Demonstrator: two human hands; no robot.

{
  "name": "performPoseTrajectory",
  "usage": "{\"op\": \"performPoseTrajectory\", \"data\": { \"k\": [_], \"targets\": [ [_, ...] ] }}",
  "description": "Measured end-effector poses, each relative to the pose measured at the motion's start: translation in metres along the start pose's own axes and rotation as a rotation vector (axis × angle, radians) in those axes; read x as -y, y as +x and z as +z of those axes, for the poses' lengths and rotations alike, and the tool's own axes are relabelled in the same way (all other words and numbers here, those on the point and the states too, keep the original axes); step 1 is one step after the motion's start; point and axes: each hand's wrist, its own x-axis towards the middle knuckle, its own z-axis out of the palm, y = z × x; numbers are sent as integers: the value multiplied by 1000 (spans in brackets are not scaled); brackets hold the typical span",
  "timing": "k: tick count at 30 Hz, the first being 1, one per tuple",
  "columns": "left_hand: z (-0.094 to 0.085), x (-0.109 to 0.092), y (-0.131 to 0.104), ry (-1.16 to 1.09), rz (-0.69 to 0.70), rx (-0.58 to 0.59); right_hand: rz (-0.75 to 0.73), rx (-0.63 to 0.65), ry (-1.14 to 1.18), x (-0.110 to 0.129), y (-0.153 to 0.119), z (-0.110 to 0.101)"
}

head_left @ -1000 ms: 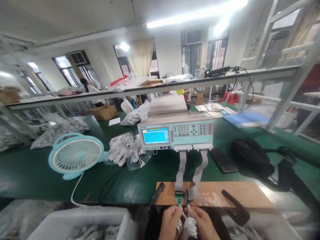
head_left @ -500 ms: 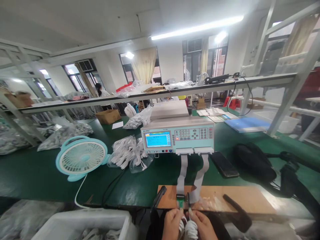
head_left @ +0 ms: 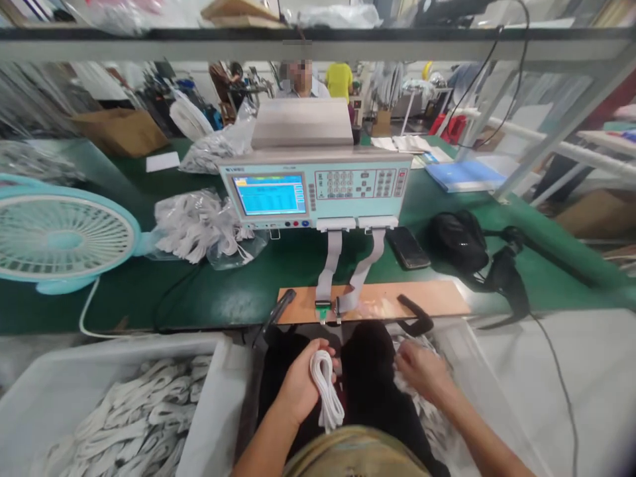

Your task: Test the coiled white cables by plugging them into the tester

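Over my lap, left hand (head_left: 304,381): I am holding one coiled white cable (head_left: 328,391), fingers and thumb wrapping around the bundle.
Cable: its upper loop is pointing toward the bench (head_left: 223,291); its lower end is hanging toward my body. The coil is sitting compact, free of both ribbon ends.
Right hand (head_left: 424,371): it is hovering at the right bin (head_left: 497,391), well apart from the left, its fingers curling inward. Whether they are closing on anything, I cannot tell.
Ribbons (head_left: 330,265): two are running down from the instrument (head_left: 358,189) to the wooden board (head_left: 437,298). At its near edge the green tip (head_left: 322,311) and the dark plug (head_left: 338,308) are sitting side by side; I am seeing no cable joined to either.
Screen (head_left: 268,194): it is glowing blue; the text I am not making out.
Left bin (head_left: 211,397): a deep heap of coils (head_left: 134,417) is lying inside.
Right bin: pale bundles are showing beyond my wrist, too blurred for counting.
Bags (head_left: 189,225): more white cables are lying bundled in clear plastic beside the instrument.
Progress: I am judging this a pause between connections, coiling done on this piece, many more pieces lying around. Which heap is finished and which is waiting, I am not able to tell.
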Motion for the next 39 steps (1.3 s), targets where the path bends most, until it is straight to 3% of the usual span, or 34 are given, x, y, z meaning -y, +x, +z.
{"op": "performPoseTrajectory", "data": {
  "k": [2, 3, 6, 8, 10, 13, 15, 17, 19, 25, 28, 33, 39],
  "targets": [
    [3, 3, 0, -8, -13, 3, -20, -59, -89, -5, -9, -3],
    [6, 5, 2, 1, -10, 9, -36, -9, -14, -1, -14, 2],
    [20, 14, 6, 64, 42, 15, -77, 303, 454, 29, -19, 35],
    [25, 17, 6, 201, 108, 32, -7, 361, 721, 45, -17, 60],
    [21, 17, 2, 491, 277, 36, 138, 380, 941, 50, -13, 77],
    [1, 15, -10, 1072, 727, -6, 262, 376, 1143, 43, -8, 87],
    [-11, 16, -18, 1384, 933, 105, 261, 353, 1211, 38, -8, 88],
    [-19, 19, -24, 1605, 1018, 324, 288, 369, 1280, 35, -8, 91],
    [-20, 22, -24, 1758, 1072, 479, 342, 412, 1354, 34, -8, 95],
    [-15, 15, -18, 1969, 1157, 617, 424, 450, 1345, 35, -5, 100],
    [-16, 10, -16, 1923, 1119, 631, 448, 457, 1357, 37, -7, 96],
    [-19, 14, -15, 1802, 1060, 547, 472, 459, 1374, 39, -10, 95],
    [-17, 20, -15, 1970, 1189, 623, 459, 453, 1337, 34, -8, 95]
  ]
}}
